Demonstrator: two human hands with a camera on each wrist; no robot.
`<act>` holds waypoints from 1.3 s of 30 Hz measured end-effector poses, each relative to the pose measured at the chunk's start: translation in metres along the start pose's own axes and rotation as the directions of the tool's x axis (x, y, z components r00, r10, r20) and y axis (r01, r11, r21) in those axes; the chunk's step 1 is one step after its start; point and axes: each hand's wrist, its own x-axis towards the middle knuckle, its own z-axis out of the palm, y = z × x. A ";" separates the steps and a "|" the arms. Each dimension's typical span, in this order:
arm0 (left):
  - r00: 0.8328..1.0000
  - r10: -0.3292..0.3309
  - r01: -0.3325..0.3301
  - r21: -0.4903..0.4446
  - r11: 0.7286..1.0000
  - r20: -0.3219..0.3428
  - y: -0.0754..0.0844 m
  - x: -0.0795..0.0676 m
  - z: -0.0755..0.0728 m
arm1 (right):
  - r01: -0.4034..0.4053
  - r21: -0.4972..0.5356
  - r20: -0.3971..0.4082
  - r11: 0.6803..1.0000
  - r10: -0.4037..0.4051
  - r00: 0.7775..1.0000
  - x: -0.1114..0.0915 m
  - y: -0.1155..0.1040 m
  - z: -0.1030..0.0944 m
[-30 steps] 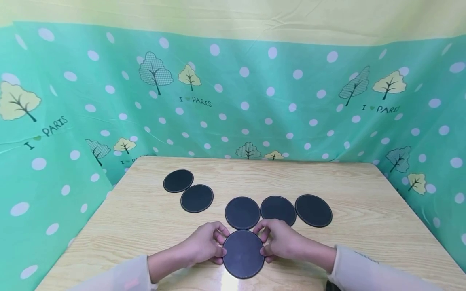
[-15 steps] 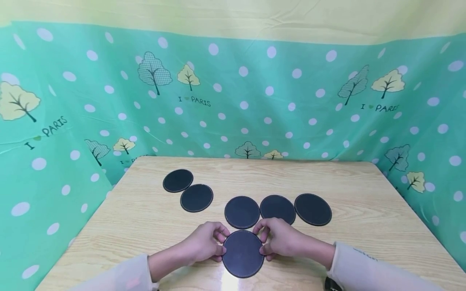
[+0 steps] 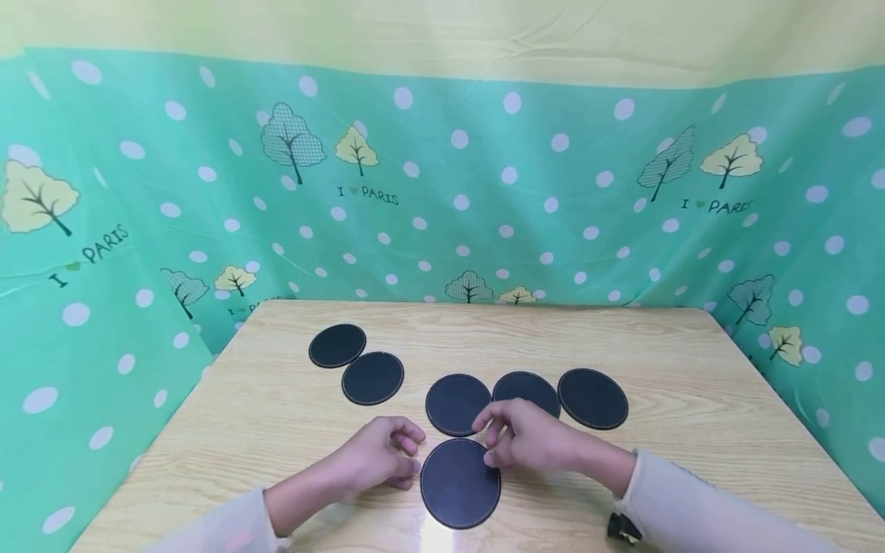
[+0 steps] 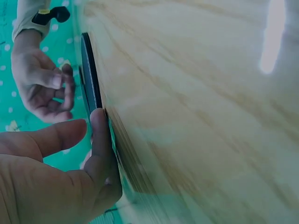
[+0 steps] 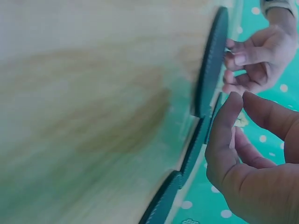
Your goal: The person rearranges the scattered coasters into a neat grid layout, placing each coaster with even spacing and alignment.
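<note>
Near black disc (image 3: 460,491) lies flat on the counter (image 3: 228,430), probably centred so both sides stay reachable, left hand (image 3: 379,455) just left, grip loosely curled, empty, right hand (image 3: 531,439) over far-right edge, grip loosely curled, empty.
</note>
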 end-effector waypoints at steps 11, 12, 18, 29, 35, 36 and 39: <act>0.996 0.045 -0.045 0.012 0.999 -0.073 0.007 0.001 -0.028 | -0.027 0.087 -0.015 0.996 0.029 0.999 0.036 -0.021 -0.002; 0.995 0.049 -0.047 0.025 0.999 -0.087 0.008 0.002 -0.031 | -0.033 0.090 -0.020 0.995 0.035 0.999 0.041 -0.022 -0.002; 0.977 0.034 -0.026 0.042 0.999 -0.209 0.006 0.008 -0.050 | -0.070 0.128 -0.029 0.989 0.074 0.997 0.069 -0.028 0.000; 0.944 -0.024 0.021 -0.012 1.000 -0.330 -0.004 0.019 -0.095 | -0.066 0.143 -0.091 0.987 0.079 0.993 0.124 -0.031 -0.004; 0.926 -0.047 0.034 -0.041 0.999 -0.374 -0.014 0.023 -0.119 | -0.086 0.145 -0.159 0.986 0.109 0.981 0.153 -0.029 -0.002; 0.924 -0.053 0.036 -0.052 0.998 -0.379 -0.015 0.024 -0.122 | -0.089 0.138 -0.174 0.986 0.113 0.978 0.158 -0.029 -0.002; 0.918 -0.077 0.042 -0.098 0.994 -0.389 -0.018 0.026 -0.131 | -0.106 0.121 -0.204 0.987 0.129 0.970 0.169 -0.029 0.001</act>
